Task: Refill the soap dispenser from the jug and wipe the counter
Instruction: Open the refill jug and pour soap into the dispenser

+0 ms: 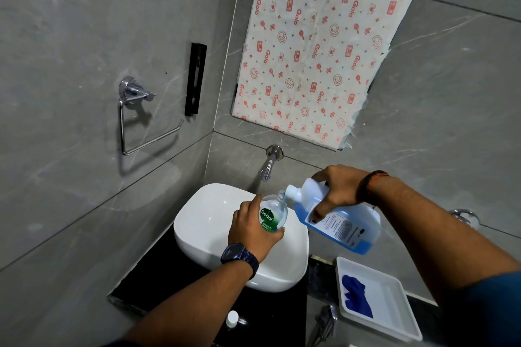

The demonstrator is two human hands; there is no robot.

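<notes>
Nearest the camera, a white pump cap (233, 319) lies loose on the black counter (158, 276), close to its front edge; a careless elbow could knock it off. To the right, a white tray (406, 327) holds a blue cloth (357, 299), which looks meant for the wipe not yet begun.

Over the white basin (205, 222), the left hand (252, 229) has its grip wrapped around the clear Dettol dispenser bottle (273, 213), held with its open neck toward the jug. The right hand (339, 187) has its grip closed on the handle of the translucent jug (342, 222), tipped so its white spout (292, 191) sits at the bottle's mouth. The blue soap fills only the lower part of the jug.

The mouth is narrow and both vessels hang in mid-air, so any drift of either wrist would likely send soap down the label and over the left fingers (279, 232). Tipping further could make the liquid surge and overshoot. Slick fingers could then let the bottle slip. At least a spill here lands in the basin beneath the wall tap (267, 167).
</notes>
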